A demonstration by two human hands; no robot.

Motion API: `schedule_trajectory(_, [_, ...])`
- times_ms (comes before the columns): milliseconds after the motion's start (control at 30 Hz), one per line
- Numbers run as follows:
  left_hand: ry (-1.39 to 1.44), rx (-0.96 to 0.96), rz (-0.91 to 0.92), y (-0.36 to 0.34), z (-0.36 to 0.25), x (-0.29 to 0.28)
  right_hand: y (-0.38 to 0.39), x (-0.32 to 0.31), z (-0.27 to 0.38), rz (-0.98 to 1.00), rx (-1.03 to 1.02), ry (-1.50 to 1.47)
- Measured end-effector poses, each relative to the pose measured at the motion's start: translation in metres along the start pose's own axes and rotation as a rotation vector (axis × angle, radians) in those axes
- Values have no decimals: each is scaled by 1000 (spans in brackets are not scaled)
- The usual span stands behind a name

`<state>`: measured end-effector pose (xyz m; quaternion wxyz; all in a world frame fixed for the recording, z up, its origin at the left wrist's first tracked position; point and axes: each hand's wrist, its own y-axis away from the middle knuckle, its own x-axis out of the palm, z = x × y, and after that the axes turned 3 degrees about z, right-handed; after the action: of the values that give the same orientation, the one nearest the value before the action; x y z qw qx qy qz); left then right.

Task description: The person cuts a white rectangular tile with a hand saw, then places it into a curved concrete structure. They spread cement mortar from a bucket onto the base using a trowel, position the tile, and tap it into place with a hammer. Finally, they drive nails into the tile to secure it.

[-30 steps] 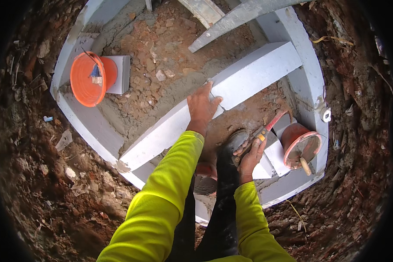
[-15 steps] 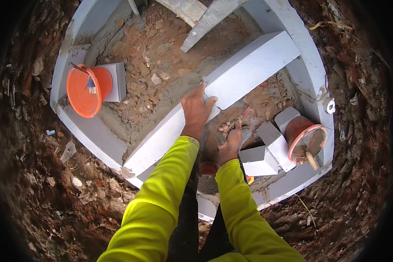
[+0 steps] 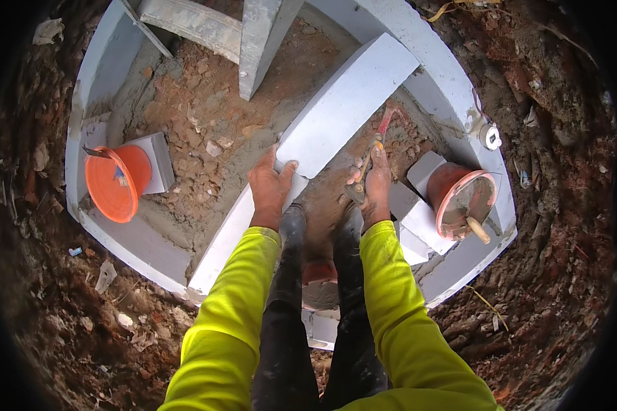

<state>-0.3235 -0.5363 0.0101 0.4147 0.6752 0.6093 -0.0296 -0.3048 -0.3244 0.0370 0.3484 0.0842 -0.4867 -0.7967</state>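
A long white block (image 3: 349, 103) runs diagonally across the walled enclosure, its near end meeting another white block (image 3: 227, 236) at a joint. My left hand (image 3: 269, 188) grips the block's near end, fingers along its left edge and thumb at the joint. To the right of it, my right hand (image 3: 377, 185) is closed around the handle of a hammer (image 3: 385, 123). Its red head points away from me, over the soil beside the long block. The fingers beneath the handle are partly hidden.
An orange bucket (image 3: 110, 188) with a brush stands left by a pale block (image 3: 159, 161). At right, a mortar bucket (image 3: 459, 205) holds a wooden-handled tool beside white blocks (image 3: 425, 226). Another bucket (image 3: 319, 288) sits between my legs. Grey beams (image 3: 260, 51) cross the far side.
My right hand has swung the hammer up and away from me; its red head, blurred before, now shows sharply. My left hand stays at the block joint while the whole view has shifted.
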Motion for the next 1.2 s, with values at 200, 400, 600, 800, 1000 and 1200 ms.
schedule_trajectory(200, [-51, 48, -27, 0, 2, 1, -9, 5, -1, 3, 4, -221])
schedule_trajectory(400, [-33, 91, -18, 1, 3, -1, -16, -5, 15, 42, 31, -130])
schedule_trajectory(600, [-83, 54, -1, 2, 9, 1, -21, 6, 28, 86, 35, -80])
schedule_trajectory(800, [-9, 80, 49, 1, 0, 3, -24, 7, 35, -14, -27, -176])
schedule_trajectory(1000, [-67, 75, 30, 2, -2, 0, 1, -7, 35, -46, -166, 426])
schedule_trajectory(1200, [-110, 145, -20, 3, -5, -2, -2, -25, 62, -77, -1137, 981])
